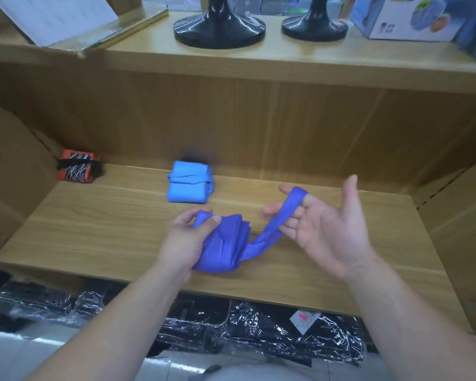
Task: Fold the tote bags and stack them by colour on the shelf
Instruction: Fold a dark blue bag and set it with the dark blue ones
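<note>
A dark blue tote bag [226, 243], folded into a thick bundle, lies at the front middle of the wooden shelf [94, 229]. My left hand [187, 235] grips the bundle's left end. The bag's strap [280, 218] runs up and right from it, looped over the fingers of my right hand [324, 224], whose palm faces up with fingers spread. A light blue tote bag [188, 185], folded into a square packet, rests further back on the shelf, apart from both hands.
An orange and black packet [77, 169] sits at the shelf's back left corner. Cardboard walls close both sides. The upper shelf [286, 56] carries two black stands, a coloured box and a book. Black goods wrapped in plastic [259, 325] lie below the front edge.
</note>
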